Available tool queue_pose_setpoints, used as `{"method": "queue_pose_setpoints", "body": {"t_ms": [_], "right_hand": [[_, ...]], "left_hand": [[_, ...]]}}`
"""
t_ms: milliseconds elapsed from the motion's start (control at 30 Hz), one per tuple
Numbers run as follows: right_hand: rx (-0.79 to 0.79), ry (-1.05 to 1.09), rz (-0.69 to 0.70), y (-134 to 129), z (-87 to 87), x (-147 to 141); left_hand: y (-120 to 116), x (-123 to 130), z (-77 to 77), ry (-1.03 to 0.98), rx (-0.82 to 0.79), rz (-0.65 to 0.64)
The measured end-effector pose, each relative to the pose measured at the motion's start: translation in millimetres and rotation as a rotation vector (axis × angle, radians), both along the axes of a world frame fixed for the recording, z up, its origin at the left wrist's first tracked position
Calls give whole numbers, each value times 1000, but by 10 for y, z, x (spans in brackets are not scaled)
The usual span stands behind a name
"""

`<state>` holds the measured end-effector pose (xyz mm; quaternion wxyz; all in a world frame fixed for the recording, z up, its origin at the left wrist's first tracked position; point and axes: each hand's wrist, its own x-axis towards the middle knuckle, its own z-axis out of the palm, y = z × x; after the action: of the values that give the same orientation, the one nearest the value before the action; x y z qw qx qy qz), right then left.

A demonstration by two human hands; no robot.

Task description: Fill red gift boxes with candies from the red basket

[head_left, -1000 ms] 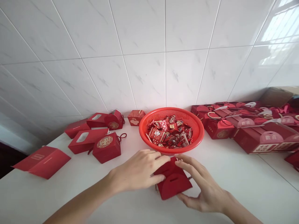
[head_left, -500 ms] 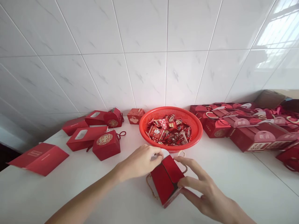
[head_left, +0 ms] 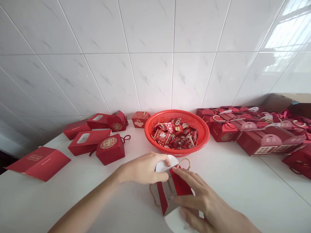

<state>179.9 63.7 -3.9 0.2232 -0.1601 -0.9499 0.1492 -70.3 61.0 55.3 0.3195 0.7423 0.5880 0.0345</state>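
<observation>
White wall tiles (head_left: 153,74) are backing a white tabletop (head_left: 136,207) where, in the head view, a red paper gift box (head_left: 181,183) is sitting just before a red plastic colander (head_left: 175,150). Its rounded end flaps (head_left: 177,220) are lying open, so unfolding is looking mostly done; no sweets are showing inside, though fingers are hiding part. The left hand (head_left: 145,166) is resting its forefinger on the far flap; whether it is pinching, I cannot tell. The right hand (head_left: 204,195) is lying across the box, fingers spread wide. Wrapped candies (head_left: 175,134) are filling the colander, other red boxes (head_left: 110,152) are standing on either side, and a rope handle (head_left: 186,159) is looping up near the right fingertips.
</observation>
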Motion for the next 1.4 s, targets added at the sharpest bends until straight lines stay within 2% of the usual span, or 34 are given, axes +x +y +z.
{"method": "queue_pose_setpoints", "body": {"t_ms": [100, 167, 300, 400, 500, 600, 667, 767, 867, 933, 1033, 1100, 1133, 1200, 1267, 1400], "right_hand": [[87, 30, -43, -2, -105, 60], [91, 101, -113, -3, -223, 112], [-119, 264, -294, -24, -537, 186], [-284, 399, -363, -38, -782, 197], [-437, 433, -385, -10, -868, 179], [-580, 385, -387, 75, -745, 152], [-568, 361, -391, 149, -618, 152], [-393, 297, -385, 264, -442, 201], [-200, 250, -400, 401, -234, 283], [-81, 301, -444, 533, -34, 310], [-58, 358, -439, 826, 303, 239], [-152, 384, -417, 1079, 463, 105], [-209, 398, -400, 1215, 503, 17], [-316, 429, -367, 1485, 497, -180], [-393, 441, -344, 1721, 400, -361], [-466, 396, -338, 1986, 155, -544]], "left_hand": [[35, -228, 57, -98, -101, -196], [55, -322, 35, -109, -101, -238], [91, -354, -58, -117, -139, -203], [130, -341, -131, -120, -225, -158], [185, -351, -220, -135, -274, -122], [230, -364, -306, -139, -265, -83], [233, -368, -326, -114, -221, -66], [180, -384, -253, -82, -155, -98], [111, -413, -59, -111, -139, -136], [123, -424, 100, -154, -95, -129], [314, -389, 284, -182, 104, -110], [551, -313, 313, -181, 207, -141], [686, -259, 295, -166, 197, -183], [956, -136, 205, -59, 39, -291], [1190, -26, 78, 120, -88, -356], [1515, 1, -113, 405, 6, -280]]}}
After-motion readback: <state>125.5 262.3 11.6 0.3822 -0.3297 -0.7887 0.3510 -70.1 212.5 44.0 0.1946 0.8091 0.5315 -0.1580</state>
